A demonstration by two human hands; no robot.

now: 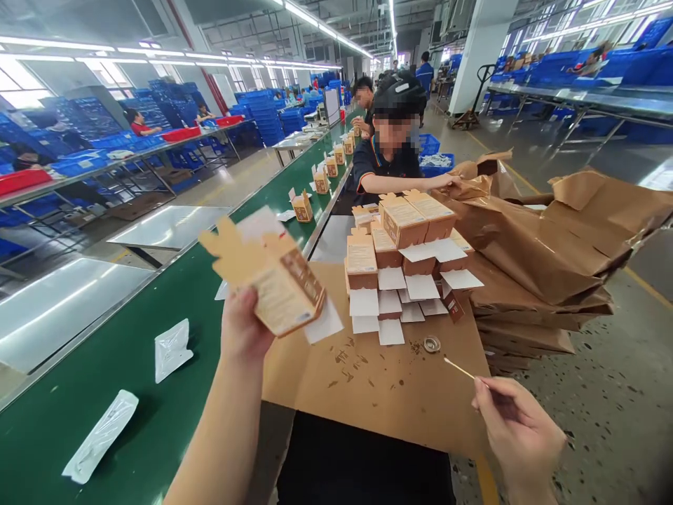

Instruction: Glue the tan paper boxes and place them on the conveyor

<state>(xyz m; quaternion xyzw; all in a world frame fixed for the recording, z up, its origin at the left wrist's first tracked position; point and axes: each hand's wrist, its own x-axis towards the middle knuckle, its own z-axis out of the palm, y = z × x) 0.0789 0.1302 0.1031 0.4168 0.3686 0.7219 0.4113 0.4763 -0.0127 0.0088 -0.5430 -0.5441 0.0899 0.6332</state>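
My left hand (pixel 245 326) is closed around a small brown-and-cream carton (pixel 281 287), raised and tilted over the near edge of the green belt. Its end flaps stick out, and motion blurs it a little. Between thumb and fingers, my right hand (pixel 520 421) pinches a cotton swab (pixel 459 367), its white tip pointing left over the cardboard sheet (pixel 420 400). Close to that tip sits a small round clear dish (pixel 432 344). Behind it stands a stack of similar cartons (pixel 404 224), several with white flaps hanging open toward me.
A green conveyor belt (pixel 173 414) runs away on the left, carrying white sachets (pixel 172 349) and a line of upright cartons (pixel 302 205). Across the stack a co-worker (pixel 392 154) reaches toward brown wrapping paper (pixel 557 238) piled on the right.
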